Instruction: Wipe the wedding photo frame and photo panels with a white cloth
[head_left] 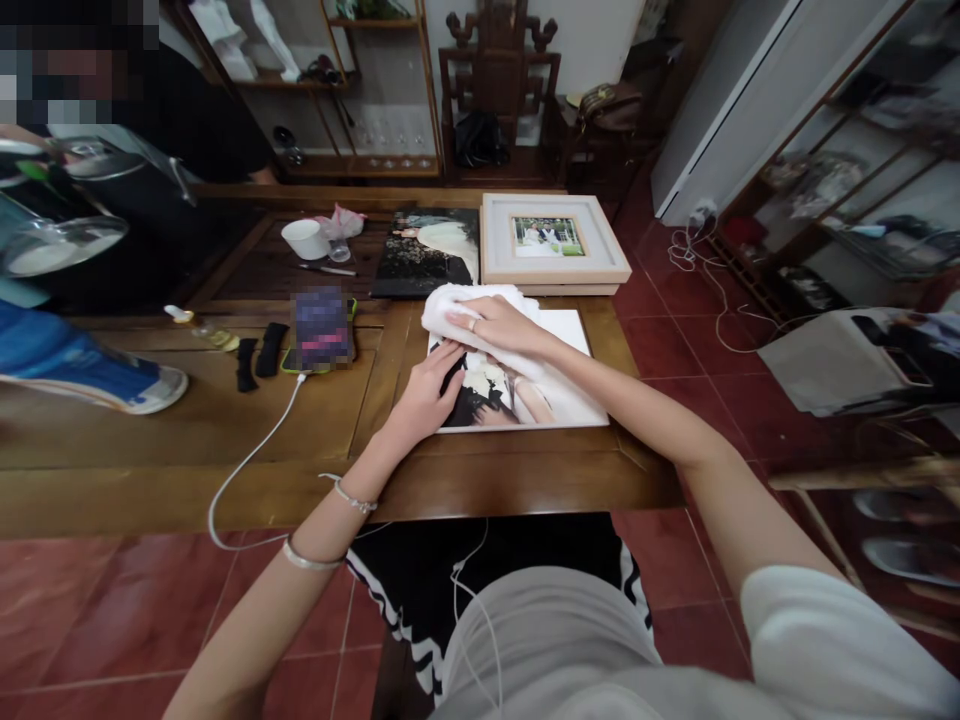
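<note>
A white-edged photo panel (489,378) lies flat near the front edge of the wooden table. My right hand (501,326) presses a bunched white cloth (442,304) onto the panel's upper part, its fingers over the folds. Below and to the left, my left hand (435,388) rests on the panel's left side with fingers stretched out. The cloth and my hands cover part of the picture. Just behind the panel are a dark photo panel (439,245) and a light wood picture frame (600,240) that shows a small photo.
On the table (225,480) to the left are a phone (322,330) on a white cable, a dropper bottle (210,330), a white cup (305,240), a pen (330,269) and a blue object (82,350). A person (195,100) is at the far left.
</note>
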